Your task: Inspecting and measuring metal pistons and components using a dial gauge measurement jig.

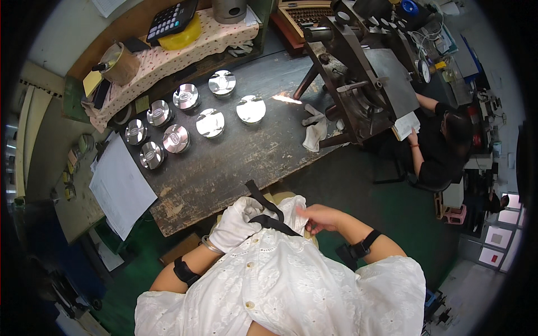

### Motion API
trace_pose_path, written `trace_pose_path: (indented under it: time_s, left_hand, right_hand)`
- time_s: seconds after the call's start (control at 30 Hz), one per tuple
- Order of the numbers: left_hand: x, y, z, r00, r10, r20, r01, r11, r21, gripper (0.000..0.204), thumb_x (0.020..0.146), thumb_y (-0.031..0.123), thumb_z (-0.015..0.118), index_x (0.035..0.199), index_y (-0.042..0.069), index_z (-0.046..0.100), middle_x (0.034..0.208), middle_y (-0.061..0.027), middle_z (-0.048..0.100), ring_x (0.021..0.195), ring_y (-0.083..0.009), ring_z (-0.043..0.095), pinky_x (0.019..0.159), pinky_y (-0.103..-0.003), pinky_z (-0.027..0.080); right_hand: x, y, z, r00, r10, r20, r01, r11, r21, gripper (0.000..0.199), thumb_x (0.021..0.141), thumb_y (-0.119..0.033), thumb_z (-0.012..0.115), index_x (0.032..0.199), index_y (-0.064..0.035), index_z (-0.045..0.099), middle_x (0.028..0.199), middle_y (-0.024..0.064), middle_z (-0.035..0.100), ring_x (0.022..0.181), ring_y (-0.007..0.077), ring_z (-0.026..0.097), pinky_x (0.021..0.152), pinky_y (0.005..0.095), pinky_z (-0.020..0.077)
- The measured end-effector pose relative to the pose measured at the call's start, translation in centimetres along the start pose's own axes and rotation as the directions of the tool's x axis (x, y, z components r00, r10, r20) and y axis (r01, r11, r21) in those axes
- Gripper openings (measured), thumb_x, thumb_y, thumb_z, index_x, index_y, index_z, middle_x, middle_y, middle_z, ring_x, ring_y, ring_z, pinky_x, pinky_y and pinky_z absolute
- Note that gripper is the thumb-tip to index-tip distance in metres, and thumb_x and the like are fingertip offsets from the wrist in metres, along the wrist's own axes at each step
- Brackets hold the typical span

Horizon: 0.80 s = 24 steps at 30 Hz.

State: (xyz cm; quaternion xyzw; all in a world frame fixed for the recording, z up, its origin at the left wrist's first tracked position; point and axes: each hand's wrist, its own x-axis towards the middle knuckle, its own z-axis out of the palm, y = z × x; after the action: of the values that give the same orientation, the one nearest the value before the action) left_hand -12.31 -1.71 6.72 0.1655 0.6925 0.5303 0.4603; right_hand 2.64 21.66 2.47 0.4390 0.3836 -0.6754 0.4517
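Observation:
My left hand (234,225) wears a white glove and is held close to my waist. Its fingers look curled, and what they hold, if anything, is hidden. A black strap (270,222) hangs over and beside that hand. On the other side of the strap, my bare right hand (320,218) is closed on the edge of a white cloth glove (293,211). Beyond both hands, several shiny round metal pieces (210,123) rest in two rows on the worn dark workbench (224,172).
A heavy metal fixture (358,92) with a dial gauge (423,71) stands at the bench's right end, with crumpled white gloves (315,133) beside it. Paper sheets (120,187) overhang the left edge. A shelf at the back holds a calculator (171,22). A seated person (443,140) works at right.

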Motion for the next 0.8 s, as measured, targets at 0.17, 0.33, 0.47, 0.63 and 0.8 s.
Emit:
trace_pose_path:
  time_s: [0.17, 0.33, 0.47, 0.63, 0.8]
  left_hand:
    - [0.4, 0.1, 0.3, 1.000, -0.006, 0.006, 0.007, 0.997, -0.076, 0.041, 0.061, 0.005, 0.069, 0.100, 0.004, 0.057, 0.080, 0.0007, 0.059, 0.066, -0.0073, 0.048, 0.063, -0.022, 0.042]
    - [0.9, 0.0, -0.1, 0.998, -0.057, 0.033, 0.053, 0.991, 0.120, 0.042, 0.062, 0.003, 0.069, 0.102, 0.004, 0.056, 0.086, -0.0016, 0.062, 0.069, -0.0076, 0.051, 0.064, -0.022, 0.043]
    - [1.0, -0.6, -0.1, 1.000, -0.010, 0.023, 0.009, 0.997, 0.077, 0.042, 0.062, 0.003, 0.069, 0.102, 0.004, 0.056, 0.090, -0.0031, 0.063, 0.071, -0.0074, 0.053, 0.063, -0.022, 0.043]
    - [1.1, 0.3, 0.1, 0.998, -0.043, 0.047, 0.034, 0.985, 0.172, 0.042, 0.062, 0.003, 0.069, 0.103, 0.003, 0.055, 0.091, -0.0036, 0.064, 0.072, -0.0079, 0.055, 0.063, -0.022, 0.043]
    - [1.2, 1.1, 0.9, 0.982, -0.043, 0.183, 0.057, 0.996, -0.071, 0.043, 0.069, -0.006, 0.065, 0.109, -0.002, 0.049, 0.100, -0.0081, 0.060, 0.093, -0.0141, 0.059, 0.082, -0.025, 0.047]
  right_hand:
    - [-1.2, 1.4, 1.7, 0.953, -0.301, -0.040, 0.299, 0.953, -0.054, 0.035, 0.087, -0.039, 0.062, 0.092, -0.0051, 0.060, 0.076, -0.0001, 0.059, 0.062, 0.0076, 0.054, 0.054, 0.0222, 0.0483]
    - [-3.9, 0.9, 1.2, 0.991, -0.133, -0.026, 0.133, 0.991, 0.009, 0.032, 0.086, -0.034, 0.066, 0.098, -0.0057, 0.056, 0.078, -0.0003, 0.059, 0.064, 0.0076, 0.056, 0.056, 0.0228, 0.0486]
    - [-5.7, 3.3, 0.6, 0.950, -0.186, 0.249, 0.256, 0.924, -0.285, 0.026, 0.084, -0.023, 0.067, 0.096, -0.0035, 0.054, 0.073, -0.0003, 0.058, 0.061, 0.0083, 0.056, 0.053, 0.0223, 0.0440]
    - [-7.9, 3.8, 2.2, 0.970, -0.238, 0.051, 0.232, 0.842, -0.487, 0.025, 0.077, -0.021, 0.067, 0.094, -0.0050, 0.057, 0.067, 0.0055, 0.060, 0.058, 0.0151, 0.060, 0.055, 0.0288, 0.0458]
    - [-8.3, 4.1, 5.0, 0.820, -0.558, -0.131, 0.181, 0.469, -0.864, 0.025, 0.076, -0.029, 0.065, 0.090, -0.0095, 0.061, 0.077, 0.0137, 0.064, 0.068, 0.0308, 0.063, 0.061, 0.0407, 0.0482]
